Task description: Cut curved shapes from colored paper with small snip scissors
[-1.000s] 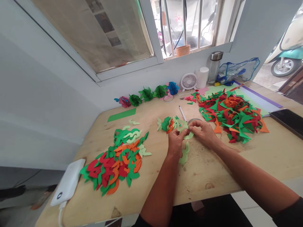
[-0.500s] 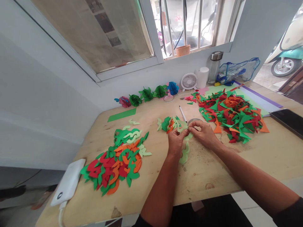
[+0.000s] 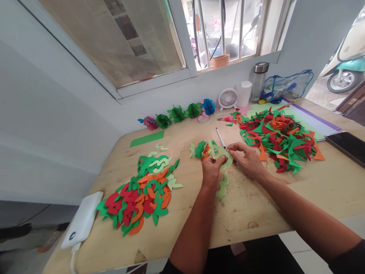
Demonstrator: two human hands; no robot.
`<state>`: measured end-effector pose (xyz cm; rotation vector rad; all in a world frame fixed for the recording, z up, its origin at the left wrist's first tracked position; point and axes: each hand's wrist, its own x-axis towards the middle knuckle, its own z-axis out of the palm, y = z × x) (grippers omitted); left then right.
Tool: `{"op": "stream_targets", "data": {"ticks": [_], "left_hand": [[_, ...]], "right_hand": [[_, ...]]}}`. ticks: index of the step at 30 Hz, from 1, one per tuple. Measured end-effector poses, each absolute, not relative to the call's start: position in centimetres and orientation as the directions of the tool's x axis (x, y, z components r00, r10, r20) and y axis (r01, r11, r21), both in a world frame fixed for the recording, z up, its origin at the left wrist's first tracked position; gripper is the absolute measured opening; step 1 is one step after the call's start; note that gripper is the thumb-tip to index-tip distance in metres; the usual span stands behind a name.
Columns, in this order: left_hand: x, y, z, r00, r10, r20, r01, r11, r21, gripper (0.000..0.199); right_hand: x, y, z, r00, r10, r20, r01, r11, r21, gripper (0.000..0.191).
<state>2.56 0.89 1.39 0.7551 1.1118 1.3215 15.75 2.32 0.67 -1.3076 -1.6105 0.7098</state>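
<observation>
A light green paper cutout [image 3: 227,164] is pinched in my left hand [image 3: 211,172], which is closed near the middle of the table. My right hand [image 3: 247,160] is closed at the cutout's right edge; something thin and dark shows under its fingers, too small to name. Another light green piece [image 3: 222,187] lies on the table just below the hands. Beyond my left hand sit a dark green cutout [image 3: 200,149] and an orange one [image 3: 205,152]. A white pen [image 3: 220,137] lies beyond my hands.
Left is a pile of curved paper cutouts [image 3: 131,201] and a white power bank [image 3: 82,219]. Right are paper scraps [image 3: 285,137] and a phone [image 3: 348,146]. Paper flowers [image 3: 177,114], a small fan [image 3: 227,98] and a glass bottle [image 3: 258,84] line the back.
The light green cutout has turned and now spreads flatter between my hands. The fingers of my right hand have shifted slightly at its edge.
</observation>
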Motion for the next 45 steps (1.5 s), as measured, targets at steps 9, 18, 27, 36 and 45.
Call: {"op": "stream_targets", "data": {"ticks": [9, 18, 27, 36, 45], "left_hand": [[2.7, 0.9, 1.5, -0.054, 0.988, -0.146, -0.351, 0.118, 0.929, 0.028], [2.8, 0.7, 1.9, -0.065, 0.981, -0.180, -0.356, 0.146, 0.923, 0.024], [2.8, 0.8, 1.8, -0.058, 0.991, -0.118, -0.315, 0.094, 0.945, 0.022], [2.8, 0.7, 1.9, -0.050, 0.991, -0.123, -0.299, 0.103, 0.949, 0.019], [2.6, 0.8, 1.5, -0.063, 0.990, -0.128, -0.310, 0.103, 0.945, 0.022]], "right_hand": [[15.7, 2.8, -0.2, -0.124, 0.976, 0.179, 0.389, 0.213, -0.896, 0.012], [16.0, 3.1, -0.4, -0.166, 0.972, 0.167, 0.339, 0.215, -0.916, 0.015], [15.8, 2.9, 0.1, -0.161, 0.977, 0.142, 0.332, 0.190, -0.924, 0.013], [15.9, 3.1, -0.2, -0.150, 0.977, 0.152, 0.330, 0.194, -0.924, 0.021], [15.9, 2.9, 0.1, -0.150, 0.978, 0.143, 0.299, 0.183, -0.937, 0.015]]}}
